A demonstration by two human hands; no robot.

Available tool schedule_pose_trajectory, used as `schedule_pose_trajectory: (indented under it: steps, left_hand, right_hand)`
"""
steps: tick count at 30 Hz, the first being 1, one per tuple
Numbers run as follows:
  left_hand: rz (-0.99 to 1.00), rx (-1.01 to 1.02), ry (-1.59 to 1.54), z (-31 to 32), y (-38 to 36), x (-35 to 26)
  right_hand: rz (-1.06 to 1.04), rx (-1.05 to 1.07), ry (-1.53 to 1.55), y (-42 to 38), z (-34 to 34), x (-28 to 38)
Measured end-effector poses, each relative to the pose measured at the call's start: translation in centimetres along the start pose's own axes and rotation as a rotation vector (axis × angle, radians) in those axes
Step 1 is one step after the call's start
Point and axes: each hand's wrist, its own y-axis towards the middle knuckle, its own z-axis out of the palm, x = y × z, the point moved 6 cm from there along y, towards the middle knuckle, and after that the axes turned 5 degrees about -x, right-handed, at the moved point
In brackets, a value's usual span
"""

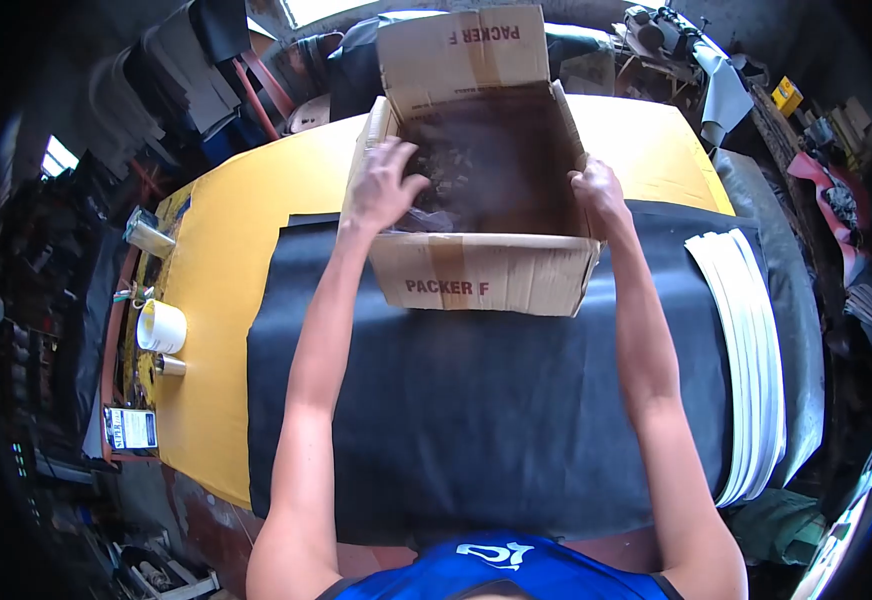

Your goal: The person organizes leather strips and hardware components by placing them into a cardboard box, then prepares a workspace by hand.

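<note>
An open cardboard box marked "PACKER F" sits upright on the table, its back flap raised. My left hand is at the box's left edge, slightly blurred, with thumb and fingers apart over the opening. On the opposite side, my right hand is closed around the top of the right wall. Inside lie small dark pieces that I cannot make out, along with some clear plastic near the front left corner.
A black sheet covers much of the yellow tabletop. White strips lie stacked at the right. Along the left edge stand a white mug, a metal cup, a jar and a small labelled box.
</note>
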Motion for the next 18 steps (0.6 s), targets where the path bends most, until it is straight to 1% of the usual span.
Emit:
schedule_pose_trajectory:
  steps: [2,4,5,6,7,8,9,11,12,14,16,18]
  left_hand:
    - [-0.061,0.447,0.053,1.0,-0.2,-3.9]
    - [-0.175,0.874,0.048,3.8,-1.3,-4.3]
    - [-0.101,1.021,0.071,7.4,-1.9,-2.9]
    - [-0.095,1.299,0.105,12.9,-3.0,0.1]
    - [-0.218,1.197,0.063,14.6,-3.3,1.5]
    - [-0.337,1.09,0.022,14.8,-3.1,2.3]
    - [-0.337,1.079,0.027,13.7,-2.7,1.9]
    - [-0.123,0.758,0.218,9.2,0.1,0.0]
    - [-0.1,0.637,0.214,7.5,1.5,-0.5]
    - [-0.064,0.564,0.166,3.5,4.4,-1.4]
    - [0.148,0.261,0.189,-1.0,7.2,-1.6]
    - [0.13,0.254,0.156,-8.7,10.0,-3.0]
  right_hand:
    - [0.005,0.01,0.011,0.4,0.2,-0.5]
    - [-0.004,0.036,0.014,0.6,0.5,-0.7]
    - [0.026,0.056,0.038,0.5,0.3,-0.6]
    - [0.02,0.054,0.036,0.4,0.3,-0.6]
    - [0.007,0.037,0.018,0.6,0.3,-0.8]
    - [-0.007,0.017,0.002,0.7,0.2,-0.8]
    - [-0.014,0.008,0.005,0.8,0.0,-0.7]
    - [0.024,0.011,0.041,0.5,0.2,-0.8]
    - [0.025,0.003,0.054,0.6,0.2,-0.8]
    - [0.031,0.016,0.042,0.8,0.5,-1.0]
    - [0.036,0.018,0.054,1.1,0.6,-1.5]
    - [0.037,0.029,0.069,1.1,1.0,-1.5]
